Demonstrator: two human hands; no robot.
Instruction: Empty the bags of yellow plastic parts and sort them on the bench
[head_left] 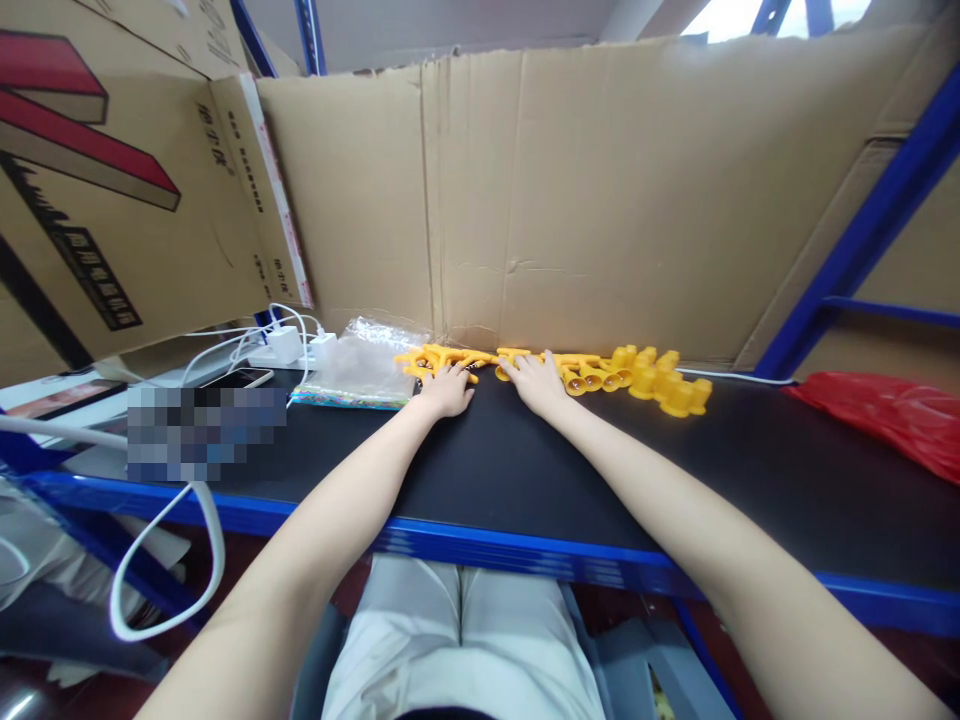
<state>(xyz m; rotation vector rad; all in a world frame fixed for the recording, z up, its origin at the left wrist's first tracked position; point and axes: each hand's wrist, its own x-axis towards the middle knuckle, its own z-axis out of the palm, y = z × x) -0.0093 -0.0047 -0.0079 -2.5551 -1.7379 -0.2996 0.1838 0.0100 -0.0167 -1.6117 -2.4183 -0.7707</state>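
My left hand (448,391) rests on a yellow branched plastic piece (431,357) at the back of the black shelf top, its fingers spread over it. To its right, my right hand (538,384) lies with fingers apart on another yellow branched piece (585,359) against the cardboard wall. Small yellow cup-shaped parts (592,380) lie on their sides beside that hand, their openings facing me. Farther right, several yellow cups (679,392) stand upside down in a cluster. The undersides of my fingers are hidden.
A clear plastic bag (371,362) with a colourful edge lies left of my hands. White chargers (283,343) and cables sit behind a phone (238,378) and a blurred patch. A red plastic bag (877,410) is at right. Cardboard (600,200) walls the back; a blue beam (525,555) edges the front.
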